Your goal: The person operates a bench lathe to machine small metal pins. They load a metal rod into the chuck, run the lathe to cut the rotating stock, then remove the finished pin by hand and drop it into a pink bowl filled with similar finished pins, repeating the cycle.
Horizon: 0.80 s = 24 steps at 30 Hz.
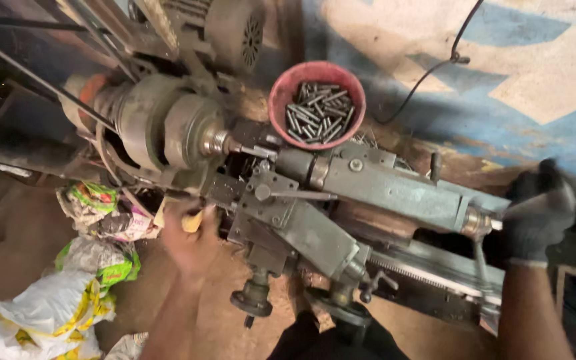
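I look down on an old grey-green metal lathe (341, 193) running from upper left to lower right. My left hand (191, 243), bare, is blurred just below the chuck (195, 130) and closes on a small yellowish piece (193, 221). My right hand (536, 210), in a dark glove, grips the handwheel at the tailstock end (481, 223) at the right. A red bowl (317, 103) full of short dark metal pins sits behind the lathe.
Crumpled plastic bags (68, 293) lie on the dusty floor at the lower left. A motor (235, 33) and drive belts sit above the headstock. A black cable (435, 67) trails across the blue and cream painted surface at the upper right. Carriage handwheels (253, 300) stick out toward me.
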Tool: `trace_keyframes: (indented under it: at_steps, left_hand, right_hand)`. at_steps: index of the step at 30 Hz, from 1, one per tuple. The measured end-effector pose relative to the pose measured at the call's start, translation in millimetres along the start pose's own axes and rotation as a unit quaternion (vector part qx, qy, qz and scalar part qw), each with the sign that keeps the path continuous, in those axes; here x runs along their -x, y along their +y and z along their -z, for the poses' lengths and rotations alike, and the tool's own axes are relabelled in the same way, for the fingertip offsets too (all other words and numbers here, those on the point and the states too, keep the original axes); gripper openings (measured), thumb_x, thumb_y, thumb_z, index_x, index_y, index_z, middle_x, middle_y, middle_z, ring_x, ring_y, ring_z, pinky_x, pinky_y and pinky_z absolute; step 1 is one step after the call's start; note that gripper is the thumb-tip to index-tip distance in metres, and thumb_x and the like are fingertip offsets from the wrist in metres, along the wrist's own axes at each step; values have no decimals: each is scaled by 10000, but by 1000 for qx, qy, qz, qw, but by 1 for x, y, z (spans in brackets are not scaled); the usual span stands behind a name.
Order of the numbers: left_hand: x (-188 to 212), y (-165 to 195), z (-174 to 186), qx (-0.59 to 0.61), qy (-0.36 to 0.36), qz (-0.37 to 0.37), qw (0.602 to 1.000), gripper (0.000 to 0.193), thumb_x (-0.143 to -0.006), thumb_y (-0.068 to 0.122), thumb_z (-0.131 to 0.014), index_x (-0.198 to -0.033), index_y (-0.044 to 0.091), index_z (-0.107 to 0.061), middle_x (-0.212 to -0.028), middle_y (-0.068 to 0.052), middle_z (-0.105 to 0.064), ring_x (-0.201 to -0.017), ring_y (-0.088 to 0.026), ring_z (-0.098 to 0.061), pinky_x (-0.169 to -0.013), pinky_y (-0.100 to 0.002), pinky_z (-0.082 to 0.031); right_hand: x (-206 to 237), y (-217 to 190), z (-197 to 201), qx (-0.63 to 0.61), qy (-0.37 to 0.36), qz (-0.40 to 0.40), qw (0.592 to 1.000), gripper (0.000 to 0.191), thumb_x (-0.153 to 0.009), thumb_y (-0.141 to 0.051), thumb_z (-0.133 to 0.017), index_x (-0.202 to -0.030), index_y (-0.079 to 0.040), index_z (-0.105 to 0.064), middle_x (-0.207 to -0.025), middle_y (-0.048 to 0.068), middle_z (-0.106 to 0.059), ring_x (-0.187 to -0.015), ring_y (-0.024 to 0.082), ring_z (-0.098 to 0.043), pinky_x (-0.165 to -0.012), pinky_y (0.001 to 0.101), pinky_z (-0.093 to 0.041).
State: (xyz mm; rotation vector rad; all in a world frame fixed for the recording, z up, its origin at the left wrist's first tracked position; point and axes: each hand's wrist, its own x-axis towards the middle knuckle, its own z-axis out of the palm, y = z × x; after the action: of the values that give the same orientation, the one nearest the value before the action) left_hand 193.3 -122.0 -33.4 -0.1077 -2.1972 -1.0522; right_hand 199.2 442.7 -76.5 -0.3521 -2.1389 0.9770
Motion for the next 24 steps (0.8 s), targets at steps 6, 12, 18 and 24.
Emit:
trace_keyframes:
  at_steps: [6, 12, 18, 24]
  left_hand:
    - [-142, 28, -143, -64, -297, -175, 937, 272, -891, 157, -778, -1104, 23, -676, -1101, -199, -668, -1054, -407, -623, -901, -483, -509]
    - [-188, 28, -261, -217, -441, 17, 871, 314, -819, 206, -769, -1036, -20, -748, -1091, -298, -694, -1073, -434, -671, -943, -500, -534]
    - [-182, 31, -282, -209, -381, 32, 900, 213, -868, 139, -703, -1030, 32, -791, -1103, -282, -719, -1078, -428, -690, -952, -503, -544]
    - [-185, 36, -274, -223, -418, 52, 879, 350, -809, 294, -801, -1014, 13, -756, -1094, -245, -709, -1069, -410, -675, -918, -500, -533]
  right_hand:
    - [15, -24, -5, -6, -108, -12, 994, 397, -1085, -21, -655, -1475, 13, -587, -1407, 167, -672, -1299, 240, -650, -1119, 373, -513]
    - [6, -37, 11, 74, -106, 113, 985, 460, -993, 89, -604, -1403, -109, -671, -1427, 170, -669, -1376, 320, -623, -1214, 395, -501]
    - [27, -9, 2, -75, -154, 0, 985, 406, -953, 6, -637, -1351, -67, -668, -1456, 179, -625, -1468, 308, -522, -1242, 423, -390]
    - [46, -4, -12, -129, -126, -25, 983, 364, -942, -35, -673, -1305, -53, -692, -1430, 134, -644, -1456, 271, -542, -1260, 410, -397]
